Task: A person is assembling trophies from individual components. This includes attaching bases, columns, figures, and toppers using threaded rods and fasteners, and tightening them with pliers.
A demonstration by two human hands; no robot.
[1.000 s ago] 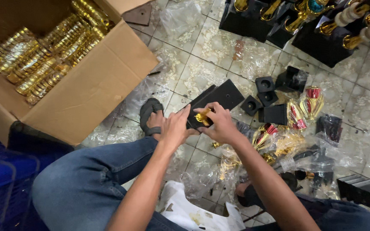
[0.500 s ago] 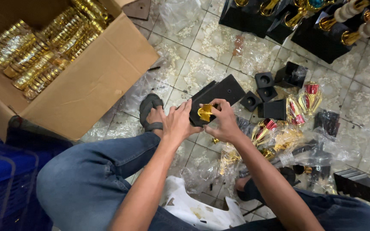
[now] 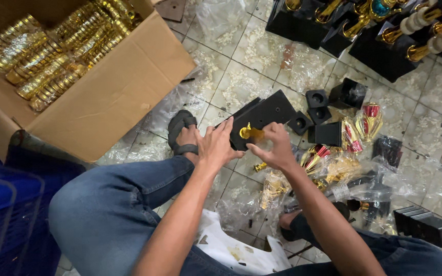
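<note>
My left hand grips the near edge of a black rectangular base held just above the tiled floor. My right hand pinches a small gold fitting sitting on top of that base. Just below my right hand lie gold trophy parts in clear plastic wrap, and red and gold cup pieces rest to the right. Small black cube bases sit beyond the base. My sandalled foot is beside my left hand.
An open cardboard box full of wrapped gold parts stands at the upper left. Assembled trophies on black bases line the top right. A blue crate is at the lower left. Clear plastic bags litter the tiles. A black stack lies lower right.
The view has shifted slightly. My right hand has turned on the gold fitting, which stays on the black base; my left hand keeps its hold.
</note>
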